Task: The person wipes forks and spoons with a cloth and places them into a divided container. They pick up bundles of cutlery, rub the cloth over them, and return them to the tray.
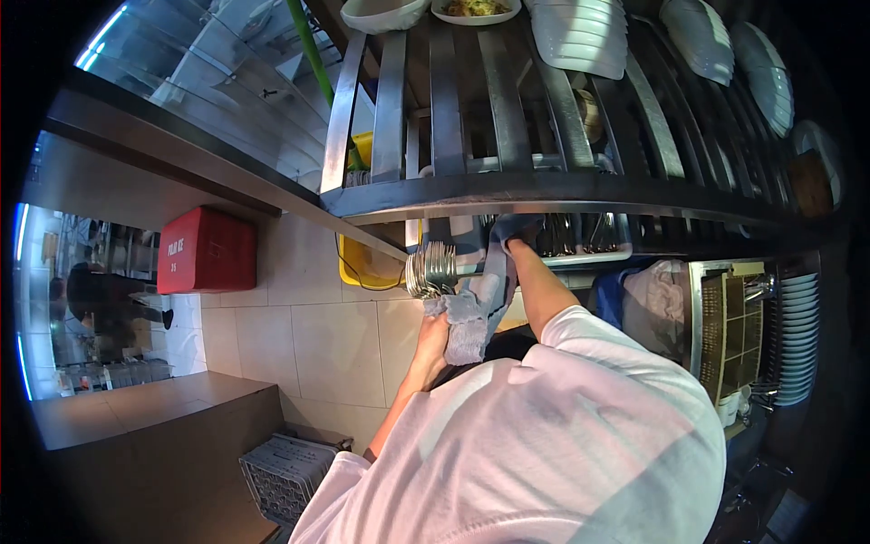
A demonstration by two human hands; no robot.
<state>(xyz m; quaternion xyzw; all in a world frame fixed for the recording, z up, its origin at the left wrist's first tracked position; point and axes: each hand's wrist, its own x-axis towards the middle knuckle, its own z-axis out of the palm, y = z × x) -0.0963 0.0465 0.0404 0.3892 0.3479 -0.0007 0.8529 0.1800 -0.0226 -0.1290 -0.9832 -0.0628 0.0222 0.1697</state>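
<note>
My left hand [437, 334] is closed around a grey cloth [467, 331] and the lower end of a thick bundle of metal cutlery [431, 269]. The bundle's shiny ends fan out beyond the cloth, too small to tell forks from spoons. From there the cloth stretches up to my right hand [517, 243], which is closed in its other end with the fingers covered. That hand is at the front of a cutlery tray [589, 258], partly beneath the shelf edge. More cutlery [560, 234] lies in the tray's compartments.
A slatted metal shelf [498, 192] spans overhead, bearing stacked white dishes [580, 36] and a dish of food [476, 9]. A yellow bin [367, 270] and a red box [207, 249] stand leftward. Grey crates [288, 476] sit low left. At right is a plate stack [797, 340].
</note>
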